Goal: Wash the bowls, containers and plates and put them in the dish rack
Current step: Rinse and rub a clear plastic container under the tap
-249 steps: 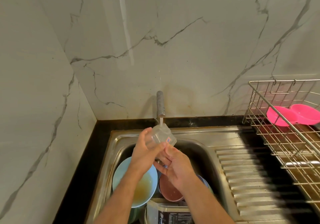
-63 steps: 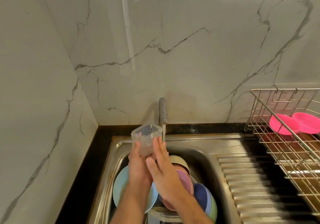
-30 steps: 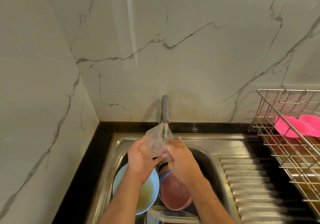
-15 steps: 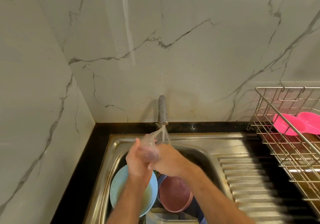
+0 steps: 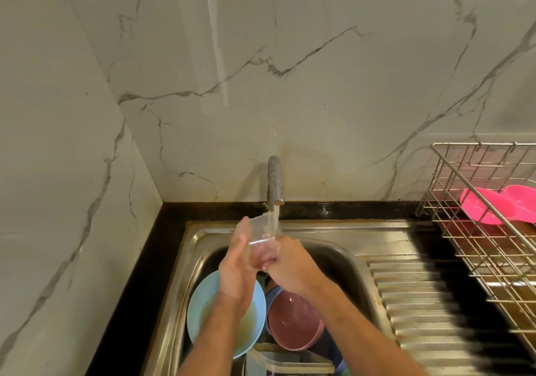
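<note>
**Clear tub under the running tap**

Your left hand (image 5: 236, 262) lies flat along the left side of a small clear tub (image 5: 262, 240), fingers straight and pointing up. Your right hand (image 5: 287, 265) curls round its lower right side, gripping it. The tub sits tilted over the sink (image 5: 342, 253), its open rim touching the stream from the tap (image 5: 275, 181). Below in the basin: a light blue plate (image 5: 203, 309) at left, a mauve bowl (image 5: 293, 323) beside it, a clear box (image 5: 287, 364) at the near edge. Far right on the worktop (image 5: 145, 259), the wire dish rack (image 5: 487, 230) carries a pink dish (image 5: 499, 207).
</note>
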